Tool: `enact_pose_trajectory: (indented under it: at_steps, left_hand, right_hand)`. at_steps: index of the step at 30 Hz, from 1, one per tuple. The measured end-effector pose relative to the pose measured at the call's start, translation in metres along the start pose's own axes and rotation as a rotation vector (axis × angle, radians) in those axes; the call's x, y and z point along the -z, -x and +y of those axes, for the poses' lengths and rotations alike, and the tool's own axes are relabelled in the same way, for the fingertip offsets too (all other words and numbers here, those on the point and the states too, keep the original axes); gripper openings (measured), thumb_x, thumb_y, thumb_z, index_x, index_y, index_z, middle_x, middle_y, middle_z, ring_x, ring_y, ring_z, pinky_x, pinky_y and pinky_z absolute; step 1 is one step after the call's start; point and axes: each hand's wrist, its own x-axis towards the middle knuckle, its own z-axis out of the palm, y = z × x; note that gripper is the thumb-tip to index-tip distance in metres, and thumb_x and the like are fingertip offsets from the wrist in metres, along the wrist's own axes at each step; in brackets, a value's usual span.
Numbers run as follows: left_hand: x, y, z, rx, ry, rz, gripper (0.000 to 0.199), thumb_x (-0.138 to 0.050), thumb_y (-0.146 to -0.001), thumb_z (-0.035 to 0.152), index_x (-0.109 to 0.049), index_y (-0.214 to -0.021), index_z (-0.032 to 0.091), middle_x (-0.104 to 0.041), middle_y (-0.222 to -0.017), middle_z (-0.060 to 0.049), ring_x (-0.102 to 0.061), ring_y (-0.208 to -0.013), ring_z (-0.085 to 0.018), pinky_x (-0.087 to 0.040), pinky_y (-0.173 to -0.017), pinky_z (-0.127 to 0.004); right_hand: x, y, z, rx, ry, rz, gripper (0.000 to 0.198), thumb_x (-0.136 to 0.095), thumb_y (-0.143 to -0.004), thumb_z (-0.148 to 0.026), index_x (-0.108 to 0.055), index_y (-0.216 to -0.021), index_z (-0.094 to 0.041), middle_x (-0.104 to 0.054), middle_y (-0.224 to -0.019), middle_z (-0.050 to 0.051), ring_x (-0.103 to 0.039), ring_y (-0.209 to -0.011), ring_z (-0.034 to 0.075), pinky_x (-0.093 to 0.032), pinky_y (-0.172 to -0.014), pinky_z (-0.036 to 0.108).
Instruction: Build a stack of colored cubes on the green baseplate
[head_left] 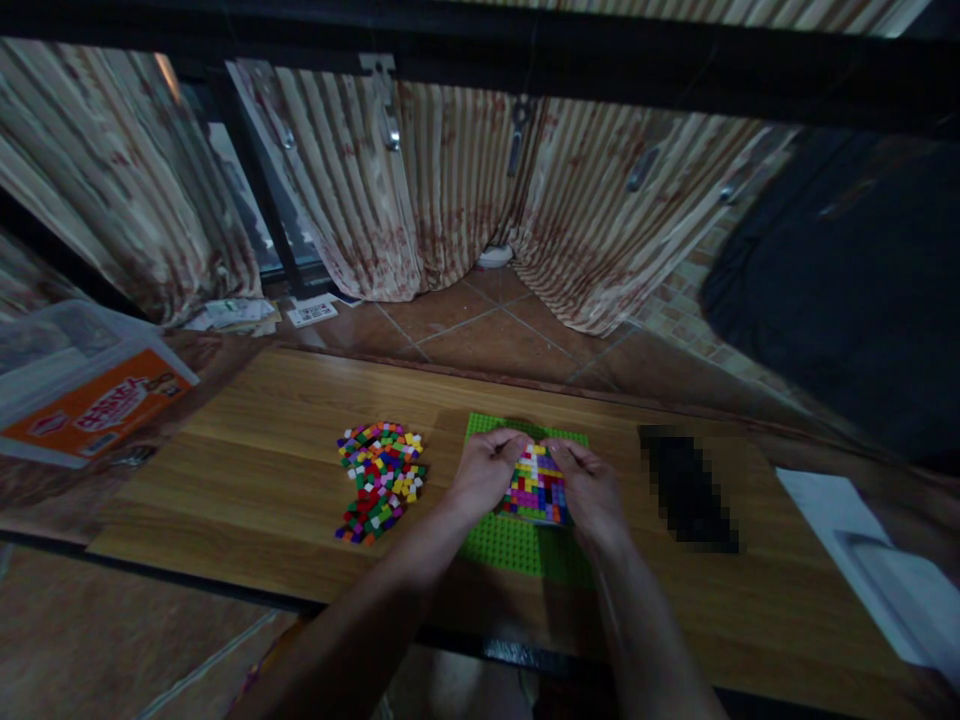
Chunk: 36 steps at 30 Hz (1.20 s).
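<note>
Between my two hands is a flat panel of small multicoloured building bricks (534, 488), tilted a little above a green studded baseplate (506, 550). My left hand (489, 468) grips the panel's upper left side, with thumb and fingers closed on it. On the upper right, my right hand (589, 483) holds the same panel, its thumb near the top edge. Fingers behind the panel are hidden. A loose pile of small coloured bricks (382, 480) lies on the wooden table (247, 470) to the left of the baseplate.
A black pixelated object (688, 490) lies on the table at right. White sheets (847, 540) rest by the right end. A clear plastic box with an orange label (97, 400) stands at left. Striped curtains (457, 190) hang beyond the tiled floor (480, 320).
</note>
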Motion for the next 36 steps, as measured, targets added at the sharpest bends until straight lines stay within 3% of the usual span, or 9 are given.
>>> enact_pose_trajectory:
  at_steps: [11,21,26,30,33,36]
  left_hand:
    - [0.001,0.000,-0.002,-0.051,-0.073,-0.008,0.023,-0.055,-0.081,0.033,-0.070,-0.078,0.016,-0.063,-0.069,0.001,-0.053,-0.065,-0.012,-0.042,-0.062,-0.022]
    - [-0.001,0.007,0.001,-0.127,-0.123,-0.035,0.031,-0.046,-0.090,0.040,-0.065,-0.085,0.016,-0.061,-0.076,0.000,-0.053,-0.070,-0.012,-0.042,-0.064,-0.022]
    - [0.013,0.010,0.011,-0.211,-0.173,0.047,0.037,-0.043,-0.092,0.047,-0.064,-0.090,0.017,-0.063,-0.082,-0.001,-0.057,-0.077,-0.014,-0.044,-0.070,-0.023]
    - [0.033,0.004,0.016,-0.221,-0.154,0.136,0.037,-0.045,-0.091,0.046,-0.065,-0.085,0.016,-0.065,-0.078,-0.003,-0.058,-0.074,-0.014,-0.045,-0.070,-0.025]
    - [0.046,-0.002,0.020,-0.212,-0.054,0.217,0.035,-0.049,-0.089,0.044,-0.066,-0.084,0.015,-0.068,-0.080,-0.004,-0.061,-0.075,-0.015,-0.048,-0.073,-0.025]
    - [0.057,-0.005,0.026,-0.197,0.066,0.275,0.032,-0.054,-0.087,0.042,-0.067,-0.083,0.014,-0.069,-0.081,-0.006,-0.063,-0.077,-0.015,-0.050,-0.074,-0.025]
  right_hand:
    - [-0.001,0.001,0.001,0.040,0.025,0.005,0.032,-0.071,-0.066,-0.050,-0.071,-0.072,-0.018,-0.064,-0.060,-0.003,-0.054,-0.054,0.013,-0.041,-0.053,0.024]
    - [0.000,0.004,-0.007,-0.004,0.145,0.044,0.042,-0.069,-0.066,-0.055,-0.073,-0.086,-0.018,-0.072,-0.075,0.002,-0.062,-0.065,0.018,-0.048,-0.061,0.029]
    - [0.004,0.010,-0.021,0.225,0.361,0.205,0.035,-0.063,-0.076,-0.048,-0.073,-0.083,-0.016,-0.072,-0.080,0.006,-0.064,-0.075,0.021,-0.048,-0.066,0.031]
    - [0.002,0.013,-0.020,0.427,0.308,0.361,0.031,-0.063,-0.080,-0.045,-0.072,-0.083,-0.015,-0.071,-0.079,0.006,-0.064,-0.073,0.020,-0.050,-0.068,0.033]
    - [-0.011,0.022,-0.018,0.579,0.302,0.388,0.028,-0.061,-0.083,-0.042,-0.071,-0.083,-0.015,-0.070,-0.081,0.007,-0.065,-0.076,0.020,-0.051,-0.073,0.035]
    - [-0.030,0.040,-0.018,0.708,0.355,0.333,0.023,-0.057,-0.087,-0.037,-0.070,-0.083,-0.018,-0.069,-0.081,0.006,-0.065,-0.077,0.020,-0.050,-0.073,0.034]
